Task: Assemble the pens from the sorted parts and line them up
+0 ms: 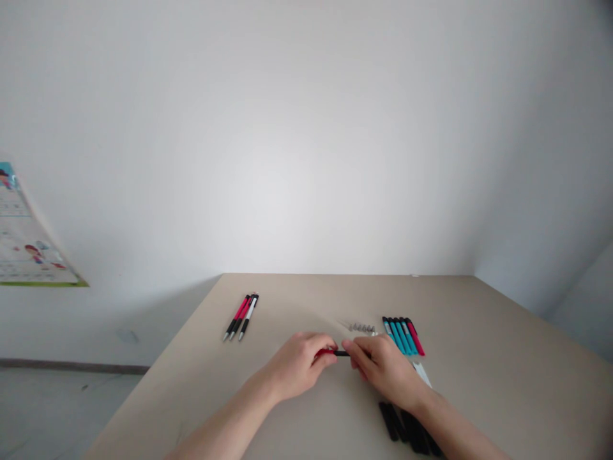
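Both hands meet over the middle of the beige table (502, 358). My left hand (297, 365) is closed round the red part of a pen (335, 352). My right hand (383, 367) pinches the pen's black end. The pen lies roughly level between the two hands. Three finished pens (241, 317), red and white with black grips, lie side by side at the far left of the table.
A row of blue pen barrels and one red one (403, 335) lies beyond my right hand, with several small grey metal parts (363, 328) to their left. White pieces (422, 373) and black grip sleeves (405, 425) lie by my right wrist. A poster (23, 243) hangs on the left wall.
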`<state>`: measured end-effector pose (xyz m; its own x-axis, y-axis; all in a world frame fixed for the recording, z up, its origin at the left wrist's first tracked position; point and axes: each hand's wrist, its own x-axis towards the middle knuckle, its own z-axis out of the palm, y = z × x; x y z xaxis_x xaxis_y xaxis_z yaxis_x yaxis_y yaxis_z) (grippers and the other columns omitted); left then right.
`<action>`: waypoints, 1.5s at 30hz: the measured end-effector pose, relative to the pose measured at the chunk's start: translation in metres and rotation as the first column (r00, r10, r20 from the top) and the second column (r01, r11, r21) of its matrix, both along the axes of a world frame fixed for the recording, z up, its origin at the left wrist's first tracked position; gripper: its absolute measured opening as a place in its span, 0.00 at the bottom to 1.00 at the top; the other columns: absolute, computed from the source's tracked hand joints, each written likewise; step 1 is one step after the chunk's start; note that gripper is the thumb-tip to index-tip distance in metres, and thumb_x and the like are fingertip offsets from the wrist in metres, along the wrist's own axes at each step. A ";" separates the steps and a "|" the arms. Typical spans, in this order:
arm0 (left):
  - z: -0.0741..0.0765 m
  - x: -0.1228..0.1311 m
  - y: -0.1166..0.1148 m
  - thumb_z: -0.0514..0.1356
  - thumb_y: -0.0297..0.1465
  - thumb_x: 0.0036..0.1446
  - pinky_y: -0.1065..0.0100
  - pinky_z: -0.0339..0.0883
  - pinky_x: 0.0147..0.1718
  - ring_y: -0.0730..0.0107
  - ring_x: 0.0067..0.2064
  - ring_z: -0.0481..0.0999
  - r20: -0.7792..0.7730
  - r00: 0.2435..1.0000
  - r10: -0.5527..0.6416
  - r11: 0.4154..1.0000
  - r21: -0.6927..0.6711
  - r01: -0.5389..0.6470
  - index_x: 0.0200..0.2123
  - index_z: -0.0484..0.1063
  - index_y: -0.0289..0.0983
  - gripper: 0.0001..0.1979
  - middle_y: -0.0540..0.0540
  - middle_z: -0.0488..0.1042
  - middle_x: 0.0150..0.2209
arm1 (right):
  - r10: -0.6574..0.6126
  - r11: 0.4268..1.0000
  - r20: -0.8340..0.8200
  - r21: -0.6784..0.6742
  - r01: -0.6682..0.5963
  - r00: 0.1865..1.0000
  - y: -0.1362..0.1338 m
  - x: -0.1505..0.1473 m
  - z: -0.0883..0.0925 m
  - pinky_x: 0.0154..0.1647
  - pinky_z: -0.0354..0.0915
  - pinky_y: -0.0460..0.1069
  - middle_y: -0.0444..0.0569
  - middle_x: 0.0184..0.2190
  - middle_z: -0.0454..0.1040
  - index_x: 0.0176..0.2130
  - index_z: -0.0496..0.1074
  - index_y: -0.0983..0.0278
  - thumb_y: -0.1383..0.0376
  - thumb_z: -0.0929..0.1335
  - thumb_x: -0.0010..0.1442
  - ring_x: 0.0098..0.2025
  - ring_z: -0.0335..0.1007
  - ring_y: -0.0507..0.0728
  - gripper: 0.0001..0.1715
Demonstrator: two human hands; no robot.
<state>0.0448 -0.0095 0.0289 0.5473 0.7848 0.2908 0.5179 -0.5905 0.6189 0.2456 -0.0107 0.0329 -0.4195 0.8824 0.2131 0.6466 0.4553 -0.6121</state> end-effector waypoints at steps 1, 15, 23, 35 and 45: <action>0.000 0.000 0.000 0.56 0.28 0.60 0.74 0.62 0.34 0.72 0.34 0.72 0.000 1.000 0.010 1.000 -0.007 -0.010 0.37 0.71 0.38 0.05 0.50 0.76 0.33 | -0.009 1.000 0.003 -0.001 0.009 1.000 0.000 0.000 -0.001 0.23 0.53 0.45 0.42 0.16 0.66 0.21 0.67 0.64 0.54 0.57 0.67 0.20 0.61 0.51 0.29; -0.003 -0.001 0.002 0.58 0.28 0.59 0.74 0.62 0.36 0.72 0.35 0.71 0.011 1.000 0.012 1.000 0.009 -0.012 0.36 0.72 0.38 0.03 0.49 0.73 0.34 | -0.011 0.999 -0.065 -0.034 0.009 0.998 -0.001 0.001 0.003 0.25 0.56 0.46 0.43 0.17 0.70 0.23 0.69 0.64 0.56 0.58 0.65 0.21 0.64 0.51 0.24; -0.003 -0.002 0.003 0.51 0.25 0.62 0.73 0.60 0.34 0.72 0.32 0.70 -0.005 1.000 0.028 0.999 0.027 -0.028 0.30 0.70 0.37 0.11 0.49 0.72 0.28 | -0.019 0.999 -0.119 0.044 0.025 0.993 0.001 0.002 0.005 0.28 0.59 0.46 0.44 0.24 0.74 0.30 0.73 0.63 0.64 0.63 0.60 0.27 0.67 0.53 0.11; 0.000 -0.007 0.006 0.49 0.29 0.63 0.72 0.58 0.31 0.71 0.31 0.68 -0.041 0.994 0.097 0.993 0.077 -0.094 0.28 0.68 0.37 0.13 0.49 0.70 0.27 | -0.127 0.990 -0.373 0.006 0.139 0.919 0.005 0.017 0.000 0.23 0.60 0.47 0.45 0.23 0.71 0.31 0.72 0.64 0.56 0.67 0.56 0.24 0.64 0.52 0.13; -0.004 -0.009 0.008 0.48 0.28 0.63 0.73 0.56 0.29 0.73 0.27 0.66 0.063 0.992 0.113 0.993 0.011 -0.114 0.31 0.67 0.37 0.10 0.51 0.69 0.24 | -0.477 0.855 -0.741 -0.267 0.445 0.472 0.035 0.046 0.001 0.29 0.69 0.48 0.55 0.36 0.78 0.31 0.73 0.67 0.49 0.72 0.47 0.29 0.72 0.55 0.24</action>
<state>0.0357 -0.0011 0.0244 0.4352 0.8365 0.3330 0.5432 -0.5389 0.6438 0.2917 0.0246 0.0335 0.3564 0.9113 0.2061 0.0419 0.2048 -0.9779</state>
